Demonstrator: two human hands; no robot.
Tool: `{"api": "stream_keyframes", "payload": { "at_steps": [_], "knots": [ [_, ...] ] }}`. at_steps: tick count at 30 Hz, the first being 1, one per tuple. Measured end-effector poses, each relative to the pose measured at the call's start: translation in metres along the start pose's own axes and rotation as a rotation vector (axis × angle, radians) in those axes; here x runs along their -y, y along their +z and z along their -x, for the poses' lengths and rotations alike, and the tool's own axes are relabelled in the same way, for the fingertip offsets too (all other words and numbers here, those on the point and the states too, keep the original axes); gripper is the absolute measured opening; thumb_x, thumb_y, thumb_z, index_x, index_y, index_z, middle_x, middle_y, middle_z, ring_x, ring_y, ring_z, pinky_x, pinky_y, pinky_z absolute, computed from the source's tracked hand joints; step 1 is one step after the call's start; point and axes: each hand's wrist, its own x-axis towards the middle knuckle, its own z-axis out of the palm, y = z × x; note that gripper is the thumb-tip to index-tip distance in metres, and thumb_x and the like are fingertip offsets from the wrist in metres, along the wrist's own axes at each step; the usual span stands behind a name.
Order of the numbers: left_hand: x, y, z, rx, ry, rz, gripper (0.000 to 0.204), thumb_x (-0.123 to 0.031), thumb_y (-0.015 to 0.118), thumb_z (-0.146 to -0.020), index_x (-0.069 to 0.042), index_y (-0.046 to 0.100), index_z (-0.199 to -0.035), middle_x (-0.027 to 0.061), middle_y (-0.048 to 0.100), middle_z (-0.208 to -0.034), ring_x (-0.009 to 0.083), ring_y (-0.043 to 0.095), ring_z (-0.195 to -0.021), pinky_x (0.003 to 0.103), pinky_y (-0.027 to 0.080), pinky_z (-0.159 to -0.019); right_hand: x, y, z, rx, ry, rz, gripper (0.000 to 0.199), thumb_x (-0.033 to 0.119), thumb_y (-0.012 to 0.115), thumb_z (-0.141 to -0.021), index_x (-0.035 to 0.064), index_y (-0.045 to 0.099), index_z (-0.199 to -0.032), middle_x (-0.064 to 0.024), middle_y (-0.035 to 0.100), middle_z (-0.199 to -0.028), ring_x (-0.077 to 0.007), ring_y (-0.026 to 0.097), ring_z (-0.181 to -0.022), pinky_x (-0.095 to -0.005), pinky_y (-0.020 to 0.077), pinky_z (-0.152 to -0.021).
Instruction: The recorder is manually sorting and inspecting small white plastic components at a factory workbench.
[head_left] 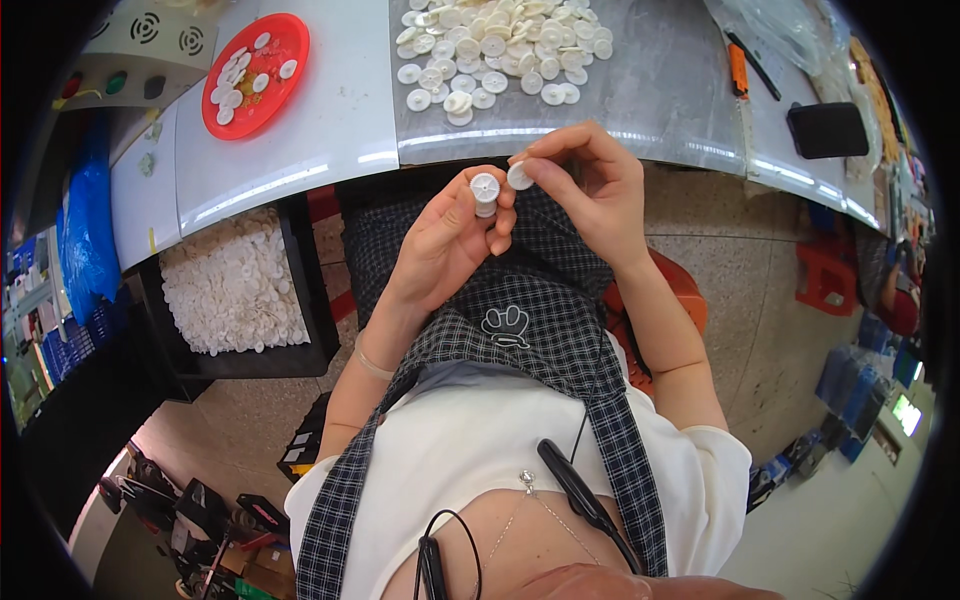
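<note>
White, probably light, stiff. Holds stack (485, 188) in left hand (437, 232); pinches disc (519, 177) just beside it in right hand (603, 190). Best gripped by rim.

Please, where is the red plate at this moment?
In the head view, the red plate is at the upper left, on the table, between the control box with coloured buttons and the pile of white discs.

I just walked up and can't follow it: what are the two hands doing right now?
Left hand: closed, holding what looks like a stack of white discs.
Right hand: closed, pinching one white disc.
</note>
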Motion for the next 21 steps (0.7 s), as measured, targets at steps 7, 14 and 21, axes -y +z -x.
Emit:
{"api": "stream_keyframes", "payload": {
  "at_steps": [7, 14, 21],
  "knots": [
    [-0.002, 0.003, 0.0, -0.045, -0.029, -0.047, 0.031, -0.028, 0.054, -0.101, -0.005, 0.049, -0.122, 0.0056, 0.057, -0.106, 0.0117, 0.054, -0.087, 0.024, 0.044, -0.069, 0.005, 0.008, 0.001, 0.02, -0.009, 0.083, 0.011, 0.0, 0.07, -0.086, 0.0, 0.065, -0.097, -0.0067, 0.069, -0.091, -0.0112, 0.066, -0.087, -0.0245, 0.051, -0.079],
    [-0.001, -0.002, -0.002, -0.002, -0.057, 0.077, 0.02, -0.025, 0.056, -0.101, -0.009, 0.05, -0.111, 0.0072, 0.057, -0.106, 0.0097, 0.053, -0.084, 0.02, 0.041, -0.063, -0.001, 0.0, -0.003, -0.002, -0.244, 0.518, 0.016, 0.004, 0.07, -0.086, 0.0069, 0.069, -0.102, -0.0022, 0.07, -0.099, -0.0147, 0.063, -0.088, -0.0285, 0.0462, -0.083],
    [0.001, -0.007, 0.0, 0.021, -0.057, 0.113, 0.024, -0.025, 0.057, -0.1, -0.009, 0.05, -0.117, 0.0078, 0.055, -0.111, 0.0098, 0.052, -0.083, 0.021, 0.041, -0.064, -0.02, -0.014, -0.013, -0.176, -0.407, 0.992, 0.025, 0.011, 0.074, -0.08, 0.0139, 0.069, -0.105, 0.0033, 0.069, -0.116, -0.0179, 0.059, -0.097, -0.0315, 0.0378, -0.088]
  ]
}}
